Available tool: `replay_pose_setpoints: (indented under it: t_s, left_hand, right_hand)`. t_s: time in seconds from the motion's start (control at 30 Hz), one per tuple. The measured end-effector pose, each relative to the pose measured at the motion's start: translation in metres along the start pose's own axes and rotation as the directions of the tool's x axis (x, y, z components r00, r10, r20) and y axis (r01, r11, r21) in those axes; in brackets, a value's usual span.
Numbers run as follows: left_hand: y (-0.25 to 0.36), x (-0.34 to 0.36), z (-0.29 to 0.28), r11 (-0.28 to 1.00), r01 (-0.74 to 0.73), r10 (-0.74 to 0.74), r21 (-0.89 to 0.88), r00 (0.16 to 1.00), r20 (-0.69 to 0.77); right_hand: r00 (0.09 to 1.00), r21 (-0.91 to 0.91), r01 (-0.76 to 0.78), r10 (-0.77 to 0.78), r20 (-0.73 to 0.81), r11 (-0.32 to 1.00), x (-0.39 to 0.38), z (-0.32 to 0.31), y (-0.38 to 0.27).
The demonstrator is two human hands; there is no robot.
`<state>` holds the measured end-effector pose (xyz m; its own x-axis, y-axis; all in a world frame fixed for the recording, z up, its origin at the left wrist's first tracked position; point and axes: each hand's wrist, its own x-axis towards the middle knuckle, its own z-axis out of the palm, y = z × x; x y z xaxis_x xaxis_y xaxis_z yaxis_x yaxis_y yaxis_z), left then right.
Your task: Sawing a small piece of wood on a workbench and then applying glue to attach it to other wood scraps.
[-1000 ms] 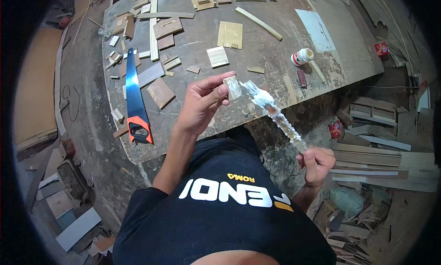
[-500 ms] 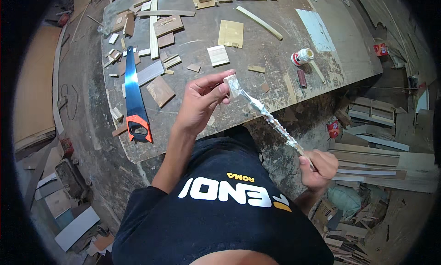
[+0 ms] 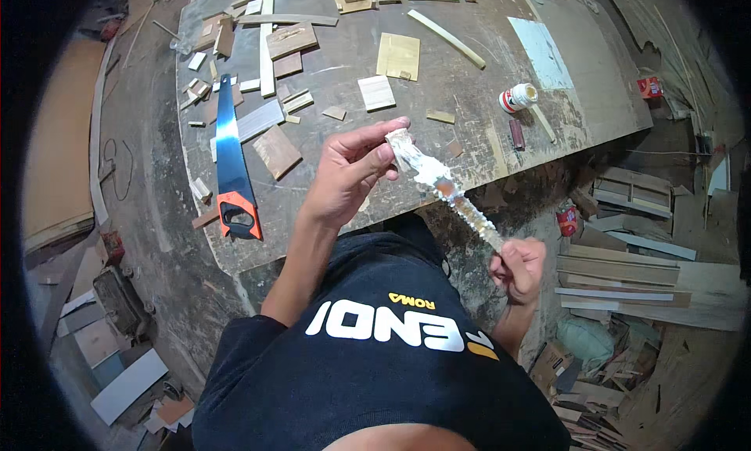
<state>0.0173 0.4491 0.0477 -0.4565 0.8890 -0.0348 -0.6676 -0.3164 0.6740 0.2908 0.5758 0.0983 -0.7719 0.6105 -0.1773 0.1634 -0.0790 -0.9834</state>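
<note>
Between the fingertips and thumb of my left hand [image 3: 356, 165] is a small wood piece [image 3: 398, 144], its face smeared with white glue. My right hand [image 3: 521, 269] grips the lower end of a glue-crusted stick [image 3: 476, 219]. The stick's upper end, thick with white glue, lies against the wood piece, and its exact tip is hidden under the glue. Both hands are in front of my body, the left one over the table's near edge. Beyond them on the table, an open white jar [image 3: 516, 98] with a red label stands upright.
A handsaw [image 3: 233, 161] with an orange and black handle lies on the worn table [image 3: 328, 232] at the left. Wood offcuts [image 3: 291, 41] are scattered across its far left. A dark red cylinder [image 3: 517, 134] lies near the jar. Boards [image 3: 618, 275] are stacked on the floor at right.
My right hand has moved up and left, bringing the stick closer to my left hand. More white glue now shows on the wood piece and the stick's upper end.
</note>
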Motion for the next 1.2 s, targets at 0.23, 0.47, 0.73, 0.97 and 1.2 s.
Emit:
replay_pose_setpoints:
  t_s: [0.23, 0.47, 0.73, 0.97, 1.2]
  left_hand:
    - [0.0, -0.003, -0.005, 1.0, -0.008, 0.008, -0.004, 1.0, 0.0]
    - [-0.002, -0.003, -0.004, 1.0, -0.027, 0.027, -0.011, 1.0, -0.012]
    - [-0.005, -0.002, -0.006, 1.0, -0.021, 0.021, -0.001, 0.999, 0.031]
    - [-0.003, -0.002, -0.005, 0.999, 0.036, -0.036, -0.032, 0.999, -0.014]
    - [-0.001, 0.0, -0.001, 0.996, 0.079, -0.078, -0.042, 0.997, 0.026]
  right_hand:
    - [0.996, 0.123, -0.072, 0.077, -0.036, 0.99, -0.013, -0.017, 0.0]
    - [0.997, 0.059, -0.08, 0.079, 0.019, 0.995, 0.0, -0.009, -0.008]
    - [0.996, 0.089, -0.078, 0.074, 0.045, 0.993, 0.006, -0.013, -0.012]
    - [0.99, 0.007, -0.129, 0.129, 0.059, 0.992, 0.005, -0.021, -0.007]
    - [0.992, 0.079, -0.106, 0.1, 0.073, 0.991, 0.017, -0.014, -0.015]
